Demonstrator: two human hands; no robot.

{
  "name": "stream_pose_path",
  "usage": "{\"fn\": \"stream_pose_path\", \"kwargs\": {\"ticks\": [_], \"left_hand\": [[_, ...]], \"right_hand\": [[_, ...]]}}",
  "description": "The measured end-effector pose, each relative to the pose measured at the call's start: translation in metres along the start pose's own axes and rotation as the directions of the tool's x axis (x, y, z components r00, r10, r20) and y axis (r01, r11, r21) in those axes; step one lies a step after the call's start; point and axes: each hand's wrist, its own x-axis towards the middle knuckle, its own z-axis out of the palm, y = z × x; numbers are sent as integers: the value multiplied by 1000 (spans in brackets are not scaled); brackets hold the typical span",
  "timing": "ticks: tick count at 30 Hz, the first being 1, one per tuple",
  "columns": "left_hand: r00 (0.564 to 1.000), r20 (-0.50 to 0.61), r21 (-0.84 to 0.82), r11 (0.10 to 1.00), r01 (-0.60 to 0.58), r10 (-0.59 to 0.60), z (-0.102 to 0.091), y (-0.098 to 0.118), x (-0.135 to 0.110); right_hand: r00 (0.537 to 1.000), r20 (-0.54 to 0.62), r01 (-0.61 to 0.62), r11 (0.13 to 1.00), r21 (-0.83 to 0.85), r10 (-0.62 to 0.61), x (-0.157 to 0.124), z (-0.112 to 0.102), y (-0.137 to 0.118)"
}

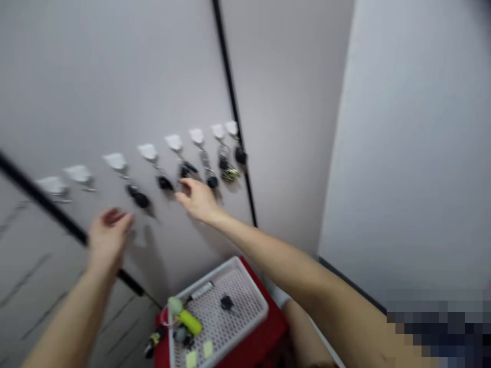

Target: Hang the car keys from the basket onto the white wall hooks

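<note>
A row of white adhesive hooks (148, 152) runs along the pale panel, and sets of keys or dark fobs hang from several of them. My right hand (199, 200) is just below the dark key bunch (186, 169) on a middle hook. Its thumb and fingers are apart; whether the fingertips touch the bunch I cannot tell. My left hand (108, 236) is raised lower left, below a black key fob (138, 196). Its fingers are loosely curled, the thumb stands apart, and nothing shows in them. The two leftmost hooks (80, 175) carry no keys.
Below stands a white perforated basket (251, 312) on a red surface (274, 327). In it lie a yellow-green cylinder (191, 323), a dark small item (226, 303) and pale yellow pieces (207, 349). Black strips (230, 76) edge the panel; a white wall (402, 153) rises on the right.
</note>
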Motion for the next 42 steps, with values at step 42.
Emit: {"fn": "stream_pose_path", "kwargs": {"ticks": [42], "left_hand": [[536, 829, 255, 961, -109, -159, 44, -95, -108]], "right_hand": [[786, 554, -367, 928, 62, 274, -134, 4, 65]]}}
